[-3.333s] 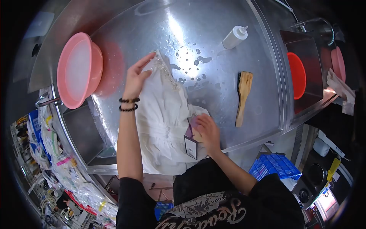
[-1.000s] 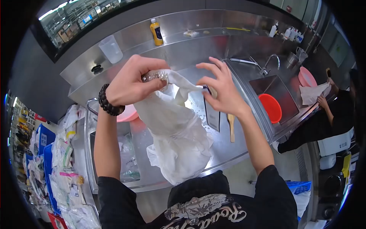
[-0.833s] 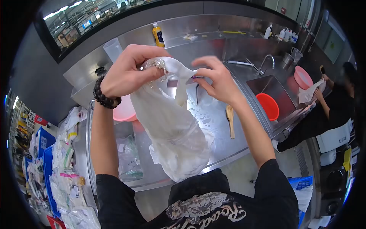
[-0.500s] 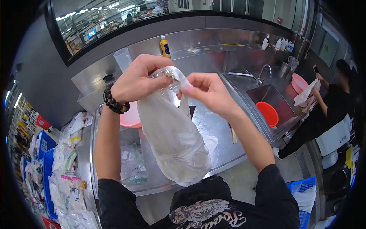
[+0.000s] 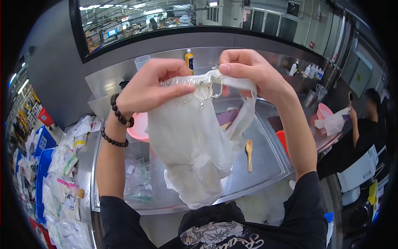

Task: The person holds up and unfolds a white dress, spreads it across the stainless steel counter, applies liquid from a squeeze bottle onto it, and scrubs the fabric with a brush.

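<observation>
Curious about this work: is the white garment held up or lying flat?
The garment is held up: the left hand and right hand hold its beaded edge, and it hangs below.

- Wide-lens distortion bends the table (image 5: 267, 155) and the far window (image 5: 232, 16) into curves; black fills the corners.
- Ceiling tubes (image 5: 154, 11) glow beyond the window; side tubes (image 5: 23, 89) shine at far left.
- The dress (image 5: 182, 133) is pale and bright, with soft shadows in its folds.
- The table gives a dull sheen.
- The right edge is dim, the person (image 5: 367, 133) there dark and soft.
- Labels on the far-right bottles (image 5: 307, 71) are too small to read.
</observation>
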`<state>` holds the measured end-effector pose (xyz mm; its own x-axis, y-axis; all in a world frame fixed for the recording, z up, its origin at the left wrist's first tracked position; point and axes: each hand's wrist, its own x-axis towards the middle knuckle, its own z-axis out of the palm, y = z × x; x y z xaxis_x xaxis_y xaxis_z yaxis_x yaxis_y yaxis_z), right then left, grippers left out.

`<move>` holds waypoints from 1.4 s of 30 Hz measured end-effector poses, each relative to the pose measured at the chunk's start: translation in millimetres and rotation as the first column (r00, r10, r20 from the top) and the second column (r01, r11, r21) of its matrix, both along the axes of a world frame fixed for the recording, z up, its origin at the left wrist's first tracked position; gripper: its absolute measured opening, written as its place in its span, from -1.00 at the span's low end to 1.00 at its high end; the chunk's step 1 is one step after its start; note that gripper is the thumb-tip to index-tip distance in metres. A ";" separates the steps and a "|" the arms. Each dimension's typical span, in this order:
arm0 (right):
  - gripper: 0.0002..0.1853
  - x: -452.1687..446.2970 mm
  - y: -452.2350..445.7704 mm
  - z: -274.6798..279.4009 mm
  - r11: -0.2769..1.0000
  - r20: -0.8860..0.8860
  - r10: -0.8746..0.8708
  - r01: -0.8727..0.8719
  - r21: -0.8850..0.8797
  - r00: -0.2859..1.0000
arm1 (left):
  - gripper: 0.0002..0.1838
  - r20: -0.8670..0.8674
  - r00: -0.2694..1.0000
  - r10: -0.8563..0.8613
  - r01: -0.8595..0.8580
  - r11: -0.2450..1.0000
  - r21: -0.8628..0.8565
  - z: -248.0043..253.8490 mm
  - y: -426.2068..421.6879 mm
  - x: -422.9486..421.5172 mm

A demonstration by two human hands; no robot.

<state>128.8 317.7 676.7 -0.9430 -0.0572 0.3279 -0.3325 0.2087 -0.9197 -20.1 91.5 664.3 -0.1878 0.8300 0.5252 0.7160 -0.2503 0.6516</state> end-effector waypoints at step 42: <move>-0.72 8.1 -18.7 49.4 0.977 0.040 0.095 -0.101 0.190 0.995 | -0.77 0.048 0.999 0.017 -0.027 0.976 0.218 40.5 -19.7 -36.2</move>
